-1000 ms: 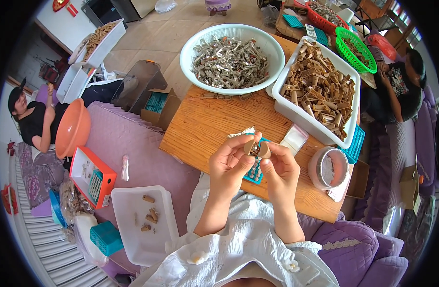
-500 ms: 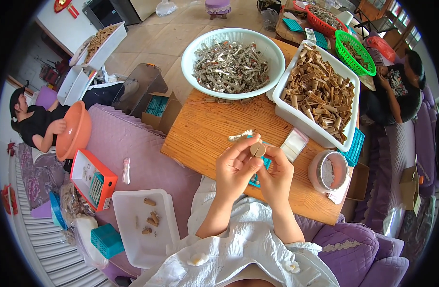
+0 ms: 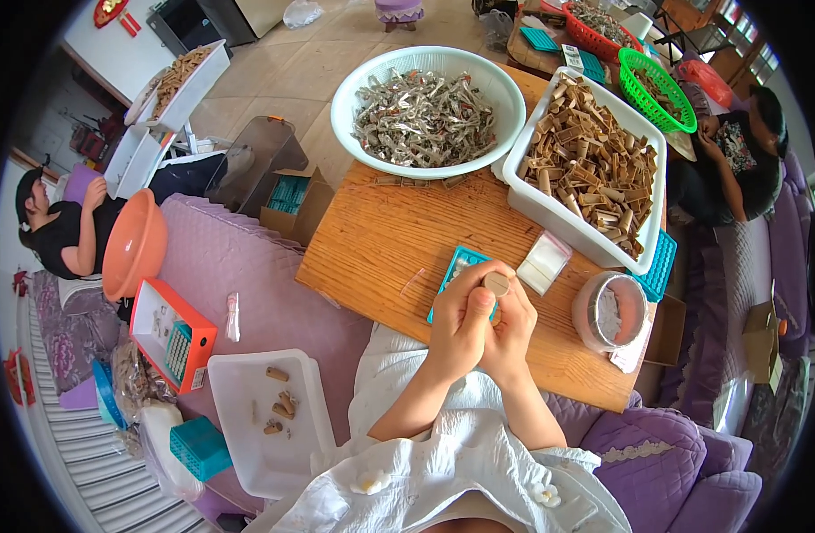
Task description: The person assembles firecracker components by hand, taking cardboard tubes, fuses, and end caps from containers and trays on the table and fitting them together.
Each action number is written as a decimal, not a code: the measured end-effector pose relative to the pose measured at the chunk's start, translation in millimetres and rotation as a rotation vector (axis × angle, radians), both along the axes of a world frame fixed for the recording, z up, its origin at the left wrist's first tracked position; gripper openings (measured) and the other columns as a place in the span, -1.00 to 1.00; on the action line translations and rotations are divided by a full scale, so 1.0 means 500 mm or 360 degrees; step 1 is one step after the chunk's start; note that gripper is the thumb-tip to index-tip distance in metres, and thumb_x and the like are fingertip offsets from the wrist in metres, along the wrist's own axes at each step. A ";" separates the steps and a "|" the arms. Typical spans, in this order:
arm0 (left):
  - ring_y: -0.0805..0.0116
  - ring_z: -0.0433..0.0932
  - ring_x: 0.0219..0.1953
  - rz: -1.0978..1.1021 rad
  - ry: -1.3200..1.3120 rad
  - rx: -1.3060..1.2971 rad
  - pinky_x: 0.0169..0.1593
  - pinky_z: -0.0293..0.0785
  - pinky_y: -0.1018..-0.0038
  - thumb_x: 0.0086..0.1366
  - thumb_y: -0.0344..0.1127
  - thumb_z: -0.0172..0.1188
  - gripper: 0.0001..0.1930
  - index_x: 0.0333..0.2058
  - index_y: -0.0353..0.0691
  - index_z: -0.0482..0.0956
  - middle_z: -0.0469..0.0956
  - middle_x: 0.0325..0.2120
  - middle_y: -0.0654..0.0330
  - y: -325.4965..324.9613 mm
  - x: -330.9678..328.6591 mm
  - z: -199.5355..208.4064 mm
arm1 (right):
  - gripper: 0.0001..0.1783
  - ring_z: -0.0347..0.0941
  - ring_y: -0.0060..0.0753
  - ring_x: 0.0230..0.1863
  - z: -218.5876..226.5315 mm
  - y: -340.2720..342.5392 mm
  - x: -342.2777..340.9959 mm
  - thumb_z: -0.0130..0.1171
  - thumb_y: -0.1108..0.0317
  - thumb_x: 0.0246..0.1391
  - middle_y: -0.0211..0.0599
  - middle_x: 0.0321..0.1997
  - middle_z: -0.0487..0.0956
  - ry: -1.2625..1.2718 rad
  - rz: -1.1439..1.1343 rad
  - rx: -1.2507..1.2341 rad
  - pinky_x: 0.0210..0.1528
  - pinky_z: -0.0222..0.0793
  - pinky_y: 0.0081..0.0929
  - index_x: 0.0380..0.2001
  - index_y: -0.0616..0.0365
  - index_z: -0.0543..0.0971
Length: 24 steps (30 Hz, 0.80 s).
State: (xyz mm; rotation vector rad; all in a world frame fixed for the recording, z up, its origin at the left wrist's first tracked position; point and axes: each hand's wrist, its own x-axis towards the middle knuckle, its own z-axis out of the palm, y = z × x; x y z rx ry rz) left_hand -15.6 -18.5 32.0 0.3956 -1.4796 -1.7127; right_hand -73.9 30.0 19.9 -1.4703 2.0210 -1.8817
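Observation:
Both my hands are closed together around a short brown cardboard-like tube [image 3: 496, 283], its round end facing up. My left hand [image 3: 458, 330] wraps it from the left, with the thumb pressed along its side. My right hand [image 3: 514, 330] grips it from the right, its fingers meeting the left ones. Most of the tube is hidden by the fingers. Just beyond my hands lies a teal tray [image 3: 459, 259] with small round pieces in it, partly covered. To its left a thin clear strip [image 3: 413, 282] lies on the wooden table [image 3: 363, 258].
A pale basin [image 3: 341, 111] of silvery foil pieces and a white tub [image 3: 572, 238] of brown tube parts stand at the back. Clear bags [image 3: 544, 262] and a plastic jar [image 3: 608, 311] sit right. A white tray [image 3: 239, 444] holds several tubes. Two people sit nearby.
My hands have moved slightly right and down and closed around the tube. The silvery foil piece beyond them no longer shows on the table. The person at left has raised a hand.

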 end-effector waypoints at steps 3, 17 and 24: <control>0.43 0.38 -0.27 -0.0123 0.0144 0.0058 -0.16 0.29 0.51 0.24 -0.05 -0.10 -0.60 -0.22 -0.35 0.37 0.43 -0.36 0.18 -0.016 -0.013 -0.031 | -0.78 0.27 -0.23 -0.53 -0.018 -0.005 -0.002 0.14 0.50 -0.26 -0.18 -0.53 0.34 0.0020 -0.0185 0.0073 -0.51 0.21 -0.46 -0.42 0.27 0.44; 0.34 0.31 -0.07 -0.0547 0.0608 0.0950 -0.01 0.26 0.44 0.21 -0.01 -0.08 -0.61 -0.18 -0.22 0.24 0.34 -0.24 0.13 -0.032 -0.014 -0.078 | -0.58 0.24 -0.18 -0.51 -0.013 -0.017 -0.012 0.18 0.36 -0.30 -0.19 -0.50 0.37 0.0527 -0.0255 0.0343 -0.44 0.21 -0.39 -0.27 0.28 0.43; 0.24 0.31 -0.04 -0.0605 0.0560 0.0950 0.04 0.23 0.29 0.16 0.03 -0.02 -0.60 -0.24 -0.20 0.28 0.36 -0.36 0.23 -0.037 -0.017 -0.076 | -0.64 0.26 -0.18 -0.50 -0.019 -0.008 -0.005 0.15 0.40 -0.26 -0.20 -0.53 0.36 0.0465 -0.0321 0.0346 -0.42 0.24 -0.37 -0.27 0.24 0.43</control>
